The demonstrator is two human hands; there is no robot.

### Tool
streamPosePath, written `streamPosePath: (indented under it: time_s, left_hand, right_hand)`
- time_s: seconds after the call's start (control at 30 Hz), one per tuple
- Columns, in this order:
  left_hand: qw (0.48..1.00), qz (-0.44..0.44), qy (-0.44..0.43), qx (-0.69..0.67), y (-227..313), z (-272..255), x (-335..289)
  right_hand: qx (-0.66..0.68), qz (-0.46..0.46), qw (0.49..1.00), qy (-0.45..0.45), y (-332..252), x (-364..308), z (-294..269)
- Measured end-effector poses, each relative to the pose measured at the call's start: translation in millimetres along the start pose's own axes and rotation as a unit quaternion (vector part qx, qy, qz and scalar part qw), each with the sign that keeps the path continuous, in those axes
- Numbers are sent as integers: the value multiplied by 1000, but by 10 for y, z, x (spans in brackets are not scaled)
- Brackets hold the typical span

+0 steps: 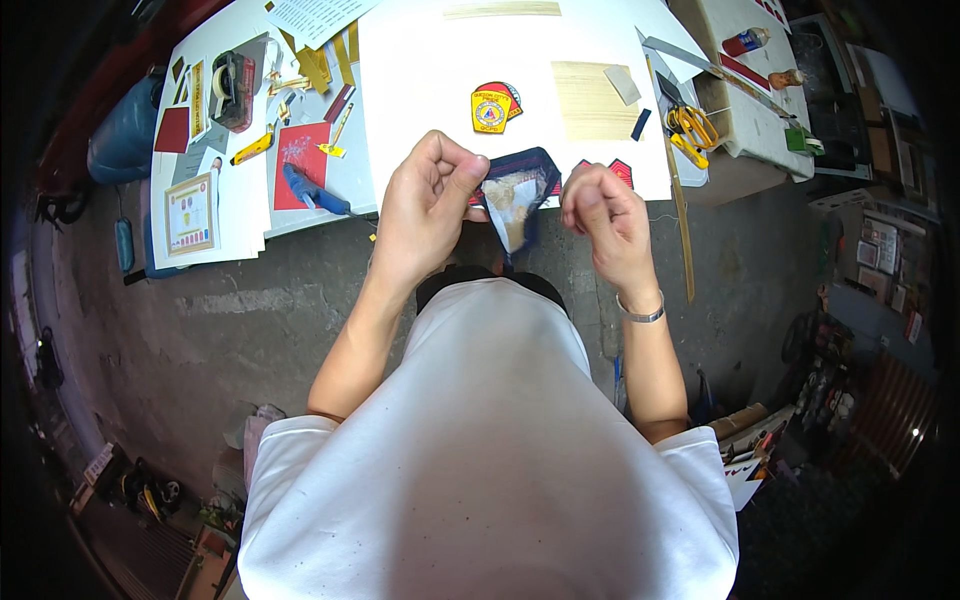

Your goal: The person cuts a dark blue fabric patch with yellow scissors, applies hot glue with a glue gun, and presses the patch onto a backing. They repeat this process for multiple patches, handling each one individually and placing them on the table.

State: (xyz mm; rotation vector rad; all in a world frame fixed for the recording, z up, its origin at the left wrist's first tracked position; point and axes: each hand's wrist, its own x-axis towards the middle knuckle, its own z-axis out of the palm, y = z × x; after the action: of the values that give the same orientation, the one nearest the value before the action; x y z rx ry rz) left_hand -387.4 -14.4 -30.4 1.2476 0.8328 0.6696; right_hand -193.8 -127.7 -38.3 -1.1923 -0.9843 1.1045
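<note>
My left hand (428, 195) pinches the left upper edge of a dark navy patch (541, 172). A ragged tan and whitish area covers its middle, and the lower part is blurred. Just right of the patch, my right hand (612, 222) is closed, thumb against curled fingers; whatever it may hold is too small to make out. Both hands are raised at the near edge of the white table (420, 80). Red patches with dark borders (622, 172) lie partly hidden behind my right hand. Farther off lies a yellow patch with a round emblem (490, 108), overlapping a red one.
On the left are a tape dispenser (232, 92), a yellow cutter (252, 148), a blue glue gun (312, 190) on a red sheet, and a framed picture (191, 214). Yellow-handled scissors (692, 128), a long metal ruler (705, 66) and a thin wooden board (590, 100) lie to the right.
</note>
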Motion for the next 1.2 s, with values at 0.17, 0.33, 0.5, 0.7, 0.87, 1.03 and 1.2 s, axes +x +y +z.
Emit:
streamPosePath:
  time_s: [0.17, 0.33, 0.5, 0.7, 0.87, 1.03, 1.2]
  left_hand:
    - [995, -27, 37, -94, -8, 15, -7]
    - [977, -78, 24, -199, -79, 10, 45]
    - [951, -108, 11, -289, -92, 84, 81]
    - [973, 8, 19, -231, -137, 384, -71]
    - [969, -81, 0, -233, -236, 449, -253]
    - [980, 5, 12, -197, -291, 458, -322]
    - [973, 38, 38, -224, -285, 505, -353]
  right_hand:
    - [-294, -134, 946, 30, -6, -157, 216]
    - [-382, -212, 899, 30, 16, -204, 274]
    - [-437, -248, 863, 46, 59, -152, 313]
    - [-458, -279, 835, 121, 69, -84, 330]
    - [-459, -277, 837, 107, 18, -47, 323]
    - [-447, -292, 839, 106, -30, -37, 365]
    - [-323, -248, 895, 181, 15, -8, 485]
